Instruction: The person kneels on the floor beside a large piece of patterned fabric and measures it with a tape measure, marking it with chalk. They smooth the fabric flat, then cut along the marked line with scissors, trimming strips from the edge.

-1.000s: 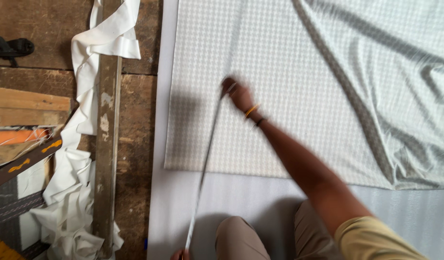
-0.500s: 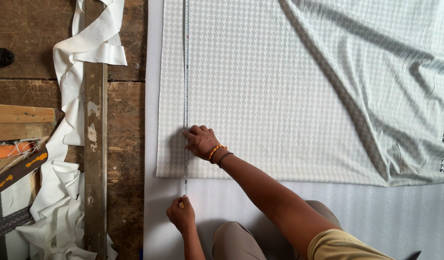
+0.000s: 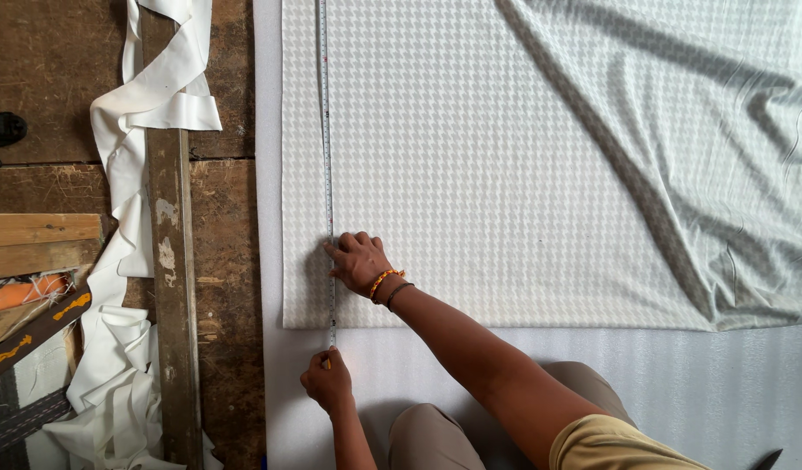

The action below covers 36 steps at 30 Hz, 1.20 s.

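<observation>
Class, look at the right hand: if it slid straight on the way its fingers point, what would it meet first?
The right hand points left, fingertips already at the tape measure; that comes first, then more fabric.

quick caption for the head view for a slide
Right hand pins a measuring tape on checked fabric; left hand holds its end.

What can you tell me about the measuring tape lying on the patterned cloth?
The measuring tape is a narrow, pale, flexible strip with small markings. It lies straight and taut along the left side of the patterned cloth, running up out of view. The left hand pinches its near end just past the cloth's edge; the right hand presses it flat onto the cloth.
</observation>
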Each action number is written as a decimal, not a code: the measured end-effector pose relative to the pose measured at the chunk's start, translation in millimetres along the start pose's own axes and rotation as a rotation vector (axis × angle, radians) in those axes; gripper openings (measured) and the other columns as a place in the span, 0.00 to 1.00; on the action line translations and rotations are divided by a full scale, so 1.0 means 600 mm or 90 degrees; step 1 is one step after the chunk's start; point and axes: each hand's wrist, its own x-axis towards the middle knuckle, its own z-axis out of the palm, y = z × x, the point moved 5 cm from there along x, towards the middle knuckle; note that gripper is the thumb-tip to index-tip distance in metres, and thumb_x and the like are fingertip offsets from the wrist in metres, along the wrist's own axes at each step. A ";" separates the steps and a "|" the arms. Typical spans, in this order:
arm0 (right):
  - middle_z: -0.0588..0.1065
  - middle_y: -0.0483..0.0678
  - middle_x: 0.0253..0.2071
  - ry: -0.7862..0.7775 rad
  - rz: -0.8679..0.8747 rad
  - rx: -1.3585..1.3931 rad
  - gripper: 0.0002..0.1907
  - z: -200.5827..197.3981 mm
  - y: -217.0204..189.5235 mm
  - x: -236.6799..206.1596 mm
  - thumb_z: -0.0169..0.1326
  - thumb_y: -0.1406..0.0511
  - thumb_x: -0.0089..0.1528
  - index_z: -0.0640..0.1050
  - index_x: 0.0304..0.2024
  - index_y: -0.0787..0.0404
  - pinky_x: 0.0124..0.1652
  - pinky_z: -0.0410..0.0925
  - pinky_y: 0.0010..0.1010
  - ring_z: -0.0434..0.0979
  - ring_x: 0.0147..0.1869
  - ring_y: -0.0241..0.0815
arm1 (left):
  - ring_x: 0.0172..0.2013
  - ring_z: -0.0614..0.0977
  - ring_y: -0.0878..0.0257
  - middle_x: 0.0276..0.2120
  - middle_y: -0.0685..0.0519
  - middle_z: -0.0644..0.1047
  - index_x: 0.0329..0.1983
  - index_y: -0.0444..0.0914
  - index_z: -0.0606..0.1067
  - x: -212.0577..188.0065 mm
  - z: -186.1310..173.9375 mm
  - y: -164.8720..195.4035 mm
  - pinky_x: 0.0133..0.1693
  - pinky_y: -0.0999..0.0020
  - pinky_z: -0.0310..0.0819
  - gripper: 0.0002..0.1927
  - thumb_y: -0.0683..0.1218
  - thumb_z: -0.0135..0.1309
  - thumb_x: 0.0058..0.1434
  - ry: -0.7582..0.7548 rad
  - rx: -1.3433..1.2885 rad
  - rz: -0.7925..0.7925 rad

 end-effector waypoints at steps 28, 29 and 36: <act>0.72 0.45 0.49 0.152 -0.110 -0.019 0.30 -0.025 -0.046 0.007 0.68 0.57 0.56 0.78 0.61 0.50 0.44 0.64 0.44 0.69 0.51 0.49 | 0.49 0.75 0.45 0.50 0.42 0.72 0.44 0.43 0.82 -0.012 -0.011 0.024 0.49 0.50 0.76 0.16 0.57 0.57 0.64 0.073 0.009 0.018; 0.72 0.45 0.48 0.146 -0.111 -0.023 0.31 -0.023 -0.049 0.006 0.68 0.57 0.56 0.78 0.62 0.50 0.45 0.64 0.43 0.69 0.51 0.48 | 0.49 0.74 0.45 0.50 0.43 0.71 0.44 0.44 0.81 -0.017 -0.013 0.028 0.48 0.51 0.77 0.15 0.57 0.56 0.64 0.056 0.005 0.006; 0.70 0.43 0.46 0.119 -0.087 -0.024 0.30 -0.013 -0.044 0.002 0.69 0.57 0.57 0.78 0.62 0.51 0.46 0.61 0.41 0.67 0.50 0.47 | 0.48 0.71 0.47 0.48 0.46 0.68 0.42 0.43 0.81 -0.032 -0.023 0.039 0.43 0.53 0.78 0.15 0.57 0.56 0.64 0.056 -0.007 0.001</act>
